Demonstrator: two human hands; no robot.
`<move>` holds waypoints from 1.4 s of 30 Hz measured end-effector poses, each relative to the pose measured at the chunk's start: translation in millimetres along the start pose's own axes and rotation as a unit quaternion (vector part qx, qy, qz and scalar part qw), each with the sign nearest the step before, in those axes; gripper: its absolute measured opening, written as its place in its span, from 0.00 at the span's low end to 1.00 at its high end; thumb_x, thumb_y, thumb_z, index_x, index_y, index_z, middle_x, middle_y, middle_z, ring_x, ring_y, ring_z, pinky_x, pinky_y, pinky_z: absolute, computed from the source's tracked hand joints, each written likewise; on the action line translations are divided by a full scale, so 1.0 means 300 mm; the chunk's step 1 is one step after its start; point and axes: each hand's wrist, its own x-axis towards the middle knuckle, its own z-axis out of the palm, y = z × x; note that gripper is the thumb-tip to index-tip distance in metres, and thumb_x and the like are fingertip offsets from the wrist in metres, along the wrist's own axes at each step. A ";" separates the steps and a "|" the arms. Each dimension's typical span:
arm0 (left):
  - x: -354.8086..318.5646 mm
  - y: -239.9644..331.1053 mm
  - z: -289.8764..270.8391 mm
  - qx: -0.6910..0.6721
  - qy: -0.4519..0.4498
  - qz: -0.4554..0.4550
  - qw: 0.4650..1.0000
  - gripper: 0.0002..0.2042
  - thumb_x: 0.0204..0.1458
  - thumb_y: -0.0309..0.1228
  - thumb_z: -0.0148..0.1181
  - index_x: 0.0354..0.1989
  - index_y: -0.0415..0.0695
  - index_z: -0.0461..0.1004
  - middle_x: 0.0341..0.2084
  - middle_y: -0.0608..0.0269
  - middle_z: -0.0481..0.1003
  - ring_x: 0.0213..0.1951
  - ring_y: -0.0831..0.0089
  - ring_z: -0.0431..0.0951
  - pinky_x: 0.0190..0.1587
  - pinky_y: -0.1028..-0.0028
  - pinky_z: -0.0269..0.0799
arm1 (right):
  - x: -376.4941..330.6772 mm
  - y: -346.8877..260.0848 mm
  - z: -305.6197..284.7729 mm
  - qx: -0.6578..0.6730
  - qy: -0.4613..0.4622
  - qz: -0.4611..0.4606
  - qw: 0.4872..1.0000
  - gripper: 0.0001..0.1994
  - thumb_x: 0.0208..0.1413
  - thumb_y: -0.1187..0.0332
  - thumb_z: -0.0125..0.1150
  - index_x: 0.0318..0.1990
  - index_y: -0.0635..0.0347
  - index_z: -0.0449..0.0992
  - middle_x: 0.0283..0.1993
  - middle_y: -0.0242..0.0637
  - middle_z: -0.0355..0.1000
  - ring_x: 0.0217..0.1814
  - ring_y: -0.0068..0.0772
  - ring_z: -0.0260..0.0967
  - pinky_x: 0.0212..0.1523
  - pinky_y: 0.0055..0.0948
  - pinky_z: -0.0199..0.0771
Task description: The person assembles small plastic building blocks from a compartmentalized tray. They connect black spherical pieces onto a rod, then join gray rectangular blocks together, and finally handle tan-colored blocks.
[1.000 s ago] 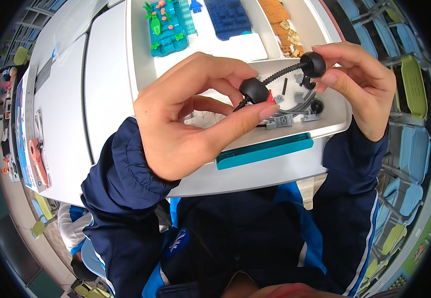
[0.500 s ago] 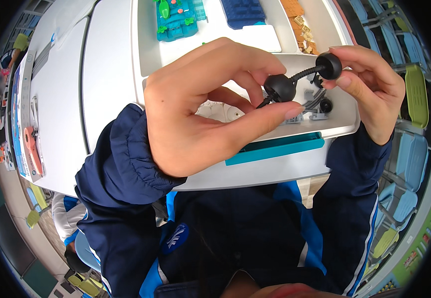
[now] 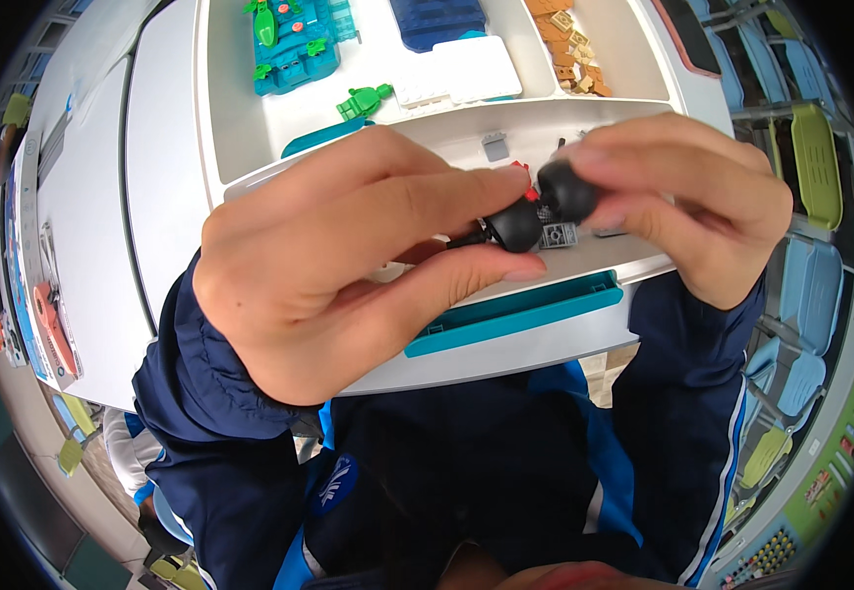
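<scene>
Black wheels [image 3: 540, 206] side by side, pinched: left hand [image 3: 348, 256] one, right hand [image 3: 682, 197] other; axle direction unclear.

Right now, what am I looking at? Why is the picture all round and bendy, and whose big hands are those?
A person wears a camera on the head, looking down, so you see their own hands. Its wide lens bends straight edges. The left hand pinches a small black wheel. The right hand holds another black wheel right beside it; whether they touch is hard to tell. Below is a white tray on a white table. The tray holds toy building bricks: a clear blue box with green bits, a green piece, tan bricks and a grey brick.
</scene>
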 end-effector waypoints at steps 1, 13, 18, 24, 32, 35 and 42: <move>0.001 -0.005 -0.005 0.006 -0.008 0.019 1.000 0.19 0.33 0.20 0.74 0.37 0.30 0.79 0.27 0.54 0.77 0.26 0.73 0.78 0.28 0.81 0.72 | 0.003 -0.006 0.008 0.030 0.001 0.010 1.000 0.12 0.41 0.83 0.66 0.37 0.73 0.79 0.38 0.54 0.76 0.37 0.40 0.78 0.37 0.25 0.78; 0.029 -0.024 -0.009 0.011 -0.036 0.069 0.997 0.18 0.37 0.24 0.72 0.38 0.30 0.78 0.28 0.51 0.78 0.27 0.68 0.79 0.30 0.78 0.72 | -0.005 0.017 -0.068 -0.102 -0.002 -0.050 0.994 0.13 0.46 0.77 0.64 0.41 0.76 0.76 0.41 0.57 0.75 0.36 0.38 0.75 0.37 0.28 0.75; 0.003 -0.037 0.011 0.004 0.009 0.051 0.999 0.17 0.39 0.23 0.70 0.40 0.30 0.77 0.31 0.49 0.78 0.31 0.66 0.80 0.34 0.77 0.75 | -0.046 0.025 -0.057 -0.159 -0.085 0.015 0.983 0.10 0.43 0.75 0.64 0.35 0.67 0.79 0.31 0.43 0.75 0.28 0.34 0.71 0.28 0.26 0.68; 0.002 -0.012 0.009 0.005 0.030 0.043 0.999 0.17 0.39 0.18 0.69 0.40 0.30 0.76 0.33 0.49 0.77 0.33 0.68 0.81 0.36 0.77 0.76 | 0.003 0.011 0.070 -0.263 -0.248 0.027 0.932 0.04 0.45 0.71 0.62 0.30 0.56 0.76 0.28 0.36 0.73 0.28 0.40 0.73 0.25 0.30 0.70; -0.002 -0.008 -0.004 -0.054 0.041 0.000 0.998 0.16 0.43 0.13 0.66 0.43 0.27 0.73 0.39 0.49 0.76 0.37 0.65 0.82 0.38 0.78 0.78 | 0.044 0.048 0.174 -0.185 -0.179 -0.028 0.966 0.03 0.45 0.76 0.56 0.30 0.62 0.73 0.25 0.45 0.71 0.32 0.47 0.72 0.31 0.39 0.70; 0.005 -0.011 0.006 -0.095 0.035 -0.010 0.995 0.17 0.44 0.13 0.65 0.44 0.27 0.72 0.40 0.48 0.76 0.37 0.63 0.82 0.38 0.78 0.79 | 0.053 0.052 0.162 -0.177 -0.212 -0.011 0.961 0.04 0.44 0.74 0.58 0.27 0.65 0.73 0.26 0.48 0.72 0.31 0.50 0.72 0.31 0.40 0.71; -0.027 -0.010 0.005 -0.195 0.097 -0.061 0.974 0.18 0.50 0.16 0.61 0.50 0.29 0.67 0.40 0.44 0.77 0.36 0.60 0.83 0.38 0.77 0.79 | 0.049 0.023 -0.034 0.102 -0.148 0.186 0.966 0.06 0.46 0.77 0.59 0.33 0.64 0.78 0.26 0.31 0.75 0.26 0.24 0.72 0.27 0.22 0.68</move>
